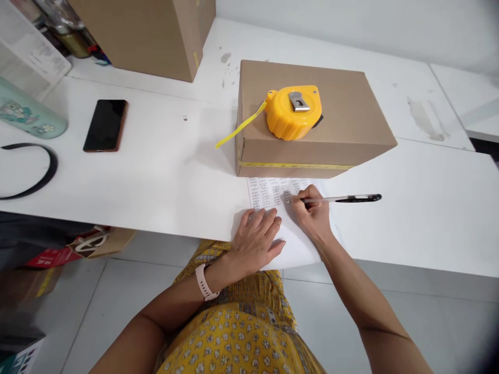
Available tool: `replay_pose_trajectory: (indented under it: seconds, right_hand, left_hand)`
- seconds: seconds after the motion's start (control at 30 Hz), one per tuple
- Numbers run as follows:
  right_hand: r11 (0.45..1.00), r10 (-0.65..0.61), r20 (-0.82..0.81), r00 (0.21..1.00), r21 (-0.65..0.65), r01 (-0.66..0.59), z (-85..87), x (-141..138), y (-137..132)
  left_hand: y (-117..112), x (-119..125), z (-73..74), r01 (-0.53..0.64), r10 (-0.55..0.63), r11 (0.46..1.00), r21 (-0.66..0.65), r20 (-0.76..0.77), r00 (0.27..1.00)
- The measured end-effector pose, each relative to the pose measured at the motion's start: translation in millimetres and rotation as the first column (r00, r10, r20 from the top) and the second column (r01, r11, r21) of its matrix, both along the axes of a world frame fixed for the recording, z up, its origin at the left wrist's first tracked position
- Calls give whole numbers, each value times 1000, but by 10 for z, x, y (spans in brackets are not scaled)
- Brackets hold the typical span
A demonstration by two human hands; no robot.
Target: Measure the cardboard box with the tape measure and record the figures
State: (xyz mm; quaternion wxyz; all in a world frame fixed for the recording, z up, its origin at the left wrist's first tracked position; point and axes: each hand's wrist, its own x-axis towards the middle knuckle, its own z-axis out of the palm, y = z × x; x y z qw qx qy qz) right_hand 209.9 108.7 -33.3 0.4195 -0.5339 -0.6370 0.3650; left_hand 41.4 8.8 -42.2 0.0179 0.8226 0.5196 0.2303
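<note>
My right hand [313,212] is closed around a pen [351,198], its tip down at the written lines on a sheet of paper [296,244]. Flat on the lower left part of that sheet rests my left hand [257,236], fingers stretched out and holding nothing. Rows of small handwriting fill the sheet's upper part, and its top end is hidden at the cardboard box [343,119]. On top of the box sits a yellow tape measure [294,113] with a metal clip and a yellow wrist strap hanging over the box's left edge.
A phone [105,125] lies on the white table [156,182] to the left, near a black strap [50,171] and a green bottle [33,111]. Another cardboard box [144,36] stands at the back left. Below the table edge is a paper bag [117,241].
</note>
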Motion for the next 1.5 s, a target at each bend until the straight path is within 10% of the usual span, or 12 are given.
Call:
replay_pose_trajectory:
  seconds: [0.23,0.37,0.5,0.73,0.93,1.07,1.2,1.3,1.37,1.5]
  right_hand:
    - [898,-426,211,880,214,384,48,780,135]
    - [912,-398,571,718,328,245,-33,1420,253]
    - [934,-346,706,618,318,160,-208,1744,390]
    - [884,-437,530,727,403,238,-313,1722,417]
    - [875,-470,440,766,346,338,-270,1707,371]
    - [839,-518,351,780,388,382,-201,1657,333]
    - [704,-639,95,763,472,531,32,1489,179]
    - [849,-417,-70,906,327,415,347,1254,3]
    - [984,-54,-178,982,156,83,572,1082,-96]
    - [971,237,-205,950,16,-239,905,832,-224]
  left_hand:
    - [-3,-16,-40,15,-15,1000,-3,9,1000]
    - [-4,-48,-19,36,-37,999,8,143,989]
    - [162,-235,334,-68,-19,973,219,374,927]
    - [1083,-597,1294,-238,125,926,294,355,926]
    - [1726,-515,1334,-94,75,995,28,406,911]
    - [1592,-325,1393,-132,90,990,41,529,844]
    - [1082,5,1523,187,4,968,-169,752,659]
    - [782,268,1515,472,-1,831,-294,848,530]
    - [711,394,1461,547,28,764,-342,864,502]
    - [736,471,1353,484,111,767,-422,829,548]
